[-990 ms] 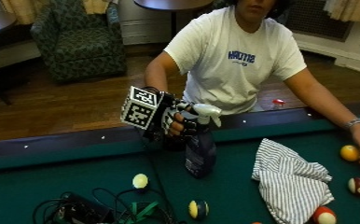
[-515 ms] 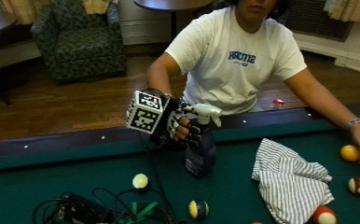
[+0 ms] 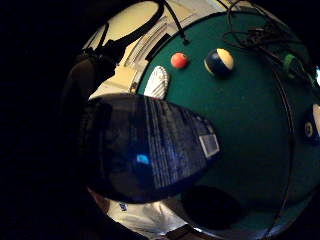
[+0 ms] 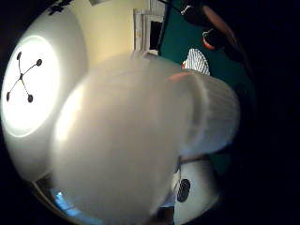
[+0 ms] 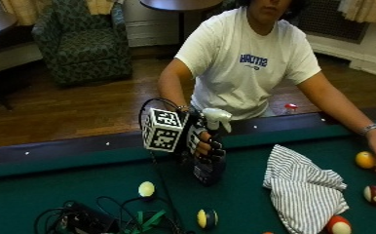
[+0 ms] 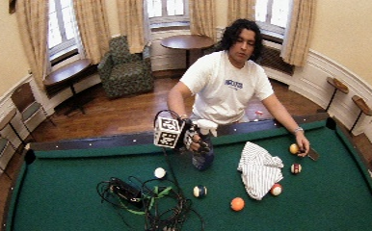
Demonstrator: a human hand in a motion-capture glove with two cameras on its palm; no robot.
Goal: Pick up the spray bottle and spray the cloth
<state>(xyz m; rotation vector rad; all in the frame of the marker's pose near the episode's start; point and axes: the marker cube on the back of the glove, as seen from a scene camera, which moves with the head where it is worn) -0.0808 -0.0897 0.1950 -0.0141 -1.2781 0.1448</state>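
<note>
While gripped, bottle (image 5: 209, 161) label unreadable.

I am lifting the dark blue plastic spray bottle with the white trigger head (image 5: 210, 161) a little higher off the green felt pool table (image 5: 58, 190), carrying it in my black-gloved right hand (image 5: 204, 144) slightly toward the striped white cloth (image 5: 305, 187).

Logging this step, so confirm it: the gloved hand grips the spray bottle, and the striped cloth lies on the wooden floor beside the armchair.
Not quite. The gloved hand does grip the spray bottle, but the striped cloth lies on the green pool table, near the bottle, not on the floor. The outside view shows this.
</note>
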